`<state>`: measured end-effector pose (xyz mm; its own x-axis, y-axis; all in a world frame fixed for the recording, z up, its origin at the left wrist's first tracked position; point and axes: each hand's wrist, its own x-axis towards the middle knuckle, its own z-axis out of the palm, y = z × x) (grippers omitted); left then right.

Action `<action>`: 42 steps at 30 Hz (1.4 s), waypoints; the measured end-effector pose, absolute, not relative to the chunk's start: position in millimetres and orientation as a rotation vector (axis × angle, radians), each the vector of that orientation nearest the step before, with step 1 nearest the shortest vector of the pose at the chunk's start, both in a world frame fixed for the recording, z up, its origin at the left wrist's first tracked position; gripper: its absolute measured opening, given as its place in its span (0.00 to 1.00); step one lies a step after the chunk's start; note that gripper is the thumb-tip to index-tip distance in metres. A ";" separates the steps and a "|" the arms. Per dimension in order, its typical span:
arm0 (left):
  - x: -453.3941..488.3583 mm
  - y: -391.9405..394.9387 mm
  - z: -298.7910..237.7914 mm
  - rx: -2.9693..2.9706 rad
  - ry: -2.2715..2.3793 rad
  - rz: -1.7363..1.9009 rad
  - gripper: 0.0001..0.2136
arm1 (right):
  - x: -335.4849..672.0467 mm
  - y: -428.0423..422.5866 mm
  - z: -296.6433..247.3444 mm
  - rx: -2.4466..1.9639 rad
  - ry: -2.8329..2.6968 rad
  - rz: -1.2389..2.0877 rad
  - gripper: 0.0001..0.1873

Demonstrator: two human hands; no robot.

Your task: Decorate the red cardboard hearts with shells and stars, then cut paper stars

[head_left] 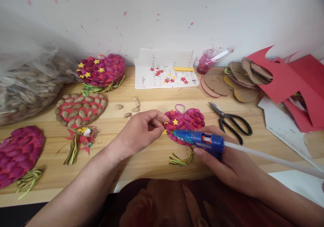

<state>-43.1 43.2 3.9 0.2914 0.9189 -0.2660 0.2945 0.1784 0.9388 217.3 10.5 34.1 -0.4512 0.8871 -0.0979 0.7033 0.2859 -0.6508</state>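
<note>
My right hand is wrapped round a blue hot glue gun, with a long white glue stick running out of its back. The gun's nozzle points left at a small yellow paper star. That star sits at the pinched fingertips of my left hand. Beneath both hands lies a heart-shaped piece covered in purple-painted peanuts, with a purple loop on top and a green-and-black tassel below. Another yellow star and a red star rest on it.
Black scissors lie right of the heart. At the back are a paper sheet with cut stars, a pink-stained cup and cardboard pieces. Left are a peanut bag, other peanut-covered pieces and loose peanuts.
</note>
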 end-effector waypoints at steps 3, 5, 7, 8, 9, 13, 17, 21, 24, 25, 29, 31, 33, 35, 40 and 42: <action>-42.8 43.5 3.7 1.364 1.240 0.658 0.10 | 217.4 10.2 33.7 -1.456 -2.265 0.935 0.14; -42.6 43.8 3.8 1.360 1.243 0.655 0.10 | 217.5 10.1 33.6 -1.449 -2.275 0.931 0.13; -42.7 43.9 3.9 1.356 1.242 0.653 0.10 | 217.6 10.2 33.6 -1.446 -2.290 0.927 0.13; -42.8 43.8 4.0 1.355 1.239 0.652 0.11 | 217.6 10.4 33.7 -1.447 -2.294 0.922 0.13; -42.9 43.6 4.1 1.354 1.236 0.651 0.11 | 217.5 10.6 33.9 -1.448 -2.296 0.915 0.13; -43.0 43.0 5.0 1.355 1.238 0.650 0.10 | 217.2 11.2 34.4 -1.444 -2.302 0.900 0.13; -42.4 43.2 6.2 1.357 1.245 0.652 0.11 | 217.9 11.0 34.3 -1.445 -2.309 0.883 0.13; -41.9 43.1 5.8 1.349 1.245 0.659 0.11 | 217.7 11.0 35.4 -1.436 -2.335 0.862 0.14; -41.8 43.3 4.8 1.338 1.242 0.659 0.10 | 217.3 10.3 36.6 -1.438 -2.351 0.848 0.14; -41.9 43.5 4.6 1.335 1.242 0.658 0.10 | 217.3 9.9 36.9 -1.439 -2.353 0.841 0.14; -42.9 44.5 3.9 1.318 1.237 0.662 0.10 | 219.4 10.3 37.9 -1.454 -2.330 0.881 0.14; -43.2 44.3 3.6 1.313 1.234 0.663 0.10 | 221.7 12.5 38.5 -1.465 -2.283 1.009 0.12; -42.6 43.6 3.4 1.317 1.234 0.661 0.10 | 224.8 16.0 38.0 -1.478 -2.171 1.165 0.11; -41.0 42.6 3.3 1.330 1.237 0.660 0.10 | 228.3 20.2 35.5 -1.494 -1.970 1.260 0.12; -40.5 42.0 3.9 1.372 1.284 0.670 0.12 | 233.1 30.6 21.2 -1.461 -1.439 1.447 0.15; -43.4 41.5 5.7 1.428 1.316 0.678 0.12 | 232.6 32.8 14.1 -1.413 -1.311 1.487 0.15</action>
